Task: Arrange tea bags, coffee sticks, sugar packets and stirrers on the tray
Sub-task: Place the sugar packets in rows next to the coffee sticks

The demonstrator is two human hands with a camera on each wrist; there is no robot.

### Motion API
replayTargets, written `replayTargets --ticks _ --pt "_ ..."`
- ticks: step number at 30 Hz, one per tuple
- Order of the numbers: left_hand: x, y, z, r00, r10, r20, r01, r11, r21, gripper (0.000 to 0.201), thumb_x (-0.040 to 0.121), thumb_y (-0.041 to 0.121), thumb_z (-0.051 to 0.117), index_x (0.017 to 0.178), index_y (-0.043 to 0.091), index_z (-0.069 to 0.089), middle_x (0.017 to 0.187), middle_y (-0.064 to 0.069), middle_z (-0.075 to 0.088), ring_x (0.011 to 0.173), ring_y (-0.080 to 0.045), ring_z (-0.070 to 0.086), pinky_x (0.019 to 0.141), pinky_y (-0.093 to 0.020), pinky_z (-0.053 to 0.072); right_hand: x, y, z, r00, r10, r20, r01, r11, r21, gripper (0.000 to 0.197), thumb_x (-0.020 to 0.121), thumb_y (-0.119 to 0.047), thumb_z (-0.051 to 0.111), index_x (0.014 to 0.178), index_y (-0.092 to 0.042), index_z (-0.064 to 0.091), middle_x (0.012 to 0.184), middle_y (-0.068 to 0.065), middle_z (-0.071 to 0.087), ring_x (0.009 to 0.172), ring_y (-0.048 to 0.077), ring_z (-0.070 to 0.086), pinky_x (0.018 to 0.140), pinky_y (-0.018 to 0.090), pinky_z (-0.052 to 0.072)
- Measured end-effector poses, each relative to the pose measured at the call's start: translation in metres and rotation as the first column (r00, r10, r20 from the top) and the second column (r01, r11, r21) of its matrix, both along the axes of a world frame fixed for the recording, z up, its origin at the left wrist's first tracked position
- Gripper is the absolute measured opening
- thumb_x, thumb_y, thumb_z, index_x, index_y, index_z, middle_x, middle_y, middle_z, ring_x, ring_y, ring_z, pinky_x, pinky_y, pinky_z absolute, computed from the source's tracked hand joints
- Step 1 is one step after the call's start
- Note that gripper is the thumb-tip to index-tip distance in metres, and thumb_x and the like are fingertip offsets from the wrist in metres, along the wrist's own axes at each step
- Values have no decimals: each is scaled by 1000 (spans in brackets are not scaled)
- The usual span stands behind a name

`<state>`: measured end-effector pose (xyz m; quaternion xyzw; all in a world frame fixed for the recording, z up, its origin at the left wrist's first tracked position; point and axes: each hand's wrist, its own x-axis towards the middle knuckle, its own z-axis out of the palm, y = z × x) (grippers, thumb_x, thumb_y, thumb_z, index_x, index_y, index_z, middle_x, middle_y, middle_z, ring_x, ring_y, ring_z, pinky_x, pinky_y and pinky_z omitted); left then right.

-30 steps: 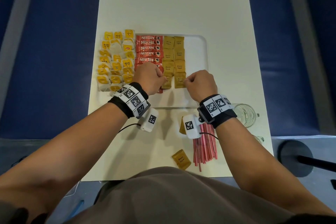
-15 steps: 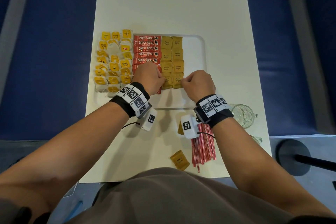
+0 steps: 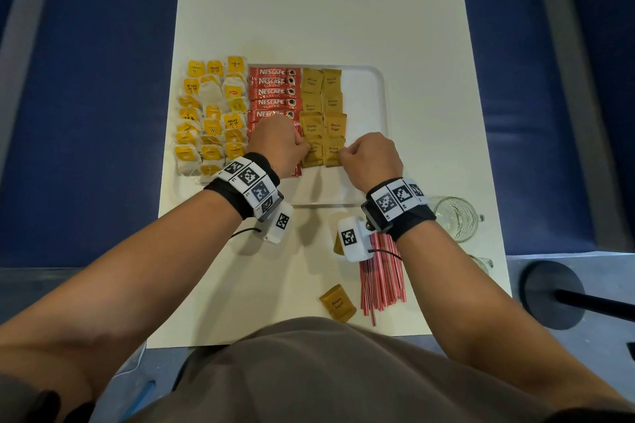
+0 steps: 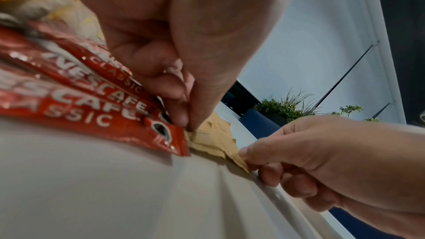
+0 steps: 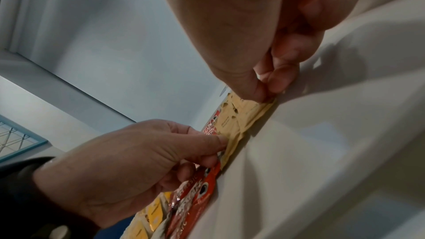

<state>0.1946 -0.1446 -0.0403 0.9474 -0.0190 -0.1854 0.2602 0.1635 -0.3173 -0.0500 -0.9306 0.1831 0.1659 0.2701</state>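
A white tray [image 3: 364, 189] holds yellow tea bags [image 3: 213, 117] on its left, red Nescafe coffee sticks [image 3: 275, 93] in the middle and two columns of brown sugar packets [image 3: 323, 103]. My left hand [image 3: 305, 148] pinches the left edge of the nearest sugar packet [image 4: 207, 143] between thumb and forefinger. My right hand [image 3: 343, 157] pinches the right edge of the nearest packet [image 5: 248, 110] in the right column. Both hands lie over the tray's near part, fingers curled. Red-and-white stirrers [image 3: 381, 278] lie on the table below my right wrist.
One loose brown sugar packet [image 3: 337, 303] lies near the table's front edge. Another [image 3: 338, 244] is partly hidden under the right wrist camera. A glass mug [image 3: 453, 218] stands at the table's right edge. The tray's right strip [image 3: 367, 103] is bare.
My right hand has shifted slightly left, closer to the sugar packets. My left hand has stayed at the near end of the coffee sticks and sugar column.
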Motion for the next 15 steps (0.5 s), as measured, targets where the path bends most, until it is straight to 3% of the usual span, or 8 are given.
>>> replayTargets --ticks 4,6,8,10,15 --pt "-3 0 5 1000 -10 15 10 1000 -9 32 91 25 68 64 9 74 70 -11 71 70 -27 66 65 -36 52 -4 -1 7 999 30 30 -30 1000 4 38 91 -28 54 61 -7 62 53 3 52 50 25 50 49 33 45" --pt "-7 0 8 1000 -3 29 4 1000 -27 30 90 24 70 62 14 70 68 -5 69 70 -23 64 64 -34 50 -8 -2 14 996 63 67 -66 997 37 34 92 -27 52 67 -10 67 61 3 63 59 25 59 56 36 53" --pt "-14 1 11 999 10 34 -9 999 -54 28 87 25 74 62 21 64 67 5 64 70 -16 62 63 -31 47 -15 -3 23 991 101 92 -110 990 90 27 94 -31 54 83 -19 75 75 -5 71 73 18 67 66 33 58" --pt "-23 5 12 1000 6 16 -4 994 -107 22 84 28 77 68 23 63 67 9 64 68 -11 62 62 -30 49 -24 -6 33 978 173 115 -186 976 115 23 95 -36 58 98 -24 77 85 -9 73 82 13 68 73 31 57" --pt "-57 19 14 996 -72 -59 62 986 -153 22 83 34 81 88 23 63 74 9 66 68 -5 62 58 -22 40 -52 -16 51 932 340 125 -353 930 101 25 97 -41 61 111 -26 73 89 -11 71 91 12 65 82 35 54"
